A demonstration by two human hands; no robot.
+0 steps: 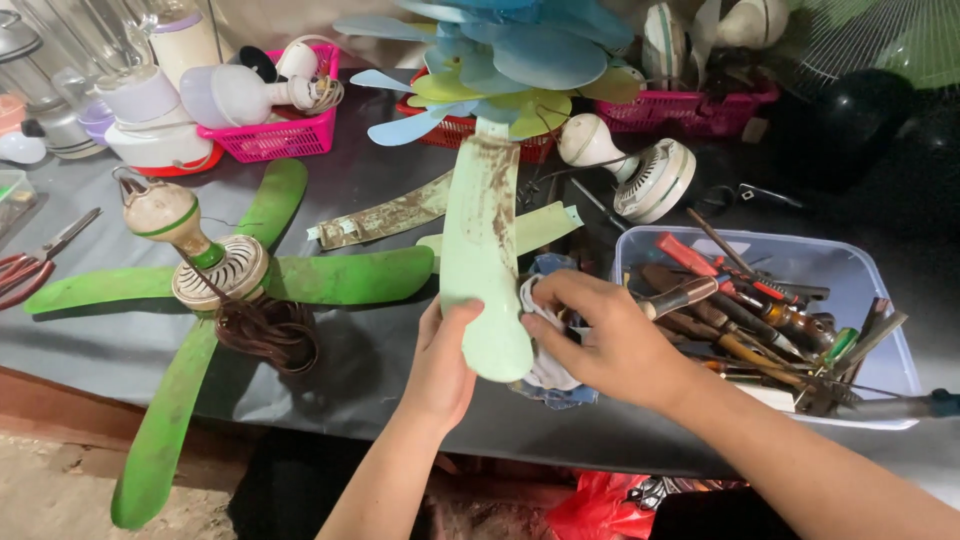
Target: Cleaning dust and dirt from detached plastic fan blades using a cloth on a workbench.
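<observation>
The left hand [440,365] grips the rounded end of a long pale-green plastic fan blade [484,255], streaked with brown grime. Its fingers [462,318] are closed around the blade's near edge, thumb on top, which seems to keep the blade steady and its dirty face turned up. The blade runs from just inside the near edge of the dark counter [390,390] back toward the far edge, where its narrow end meets a heap of blue and yellow-green fan blades [510,60].

The right hand [600,340] presses a crumpled white-and-blue cloth [548,365] against the blade's right edge, fingers curled over the cloth and bunching it. The hand rests just beside a clear plastic bin [860,290] crammed with screwdrivers and other hand tools, which sits toward the counter's right end within easy reach.

Toward the left end lies a ceiling-fan assembly with bright green blades [340,275], its cream motor housing [215,270] upward and a brown cord coiled beside it. Red-handled scissors [30,262] lie at the left edge. Along the far edge stand pink plastic baskets [280,135] holding white fan motors, and another white motor [650,175] lies loose behind the bin.
</observation>
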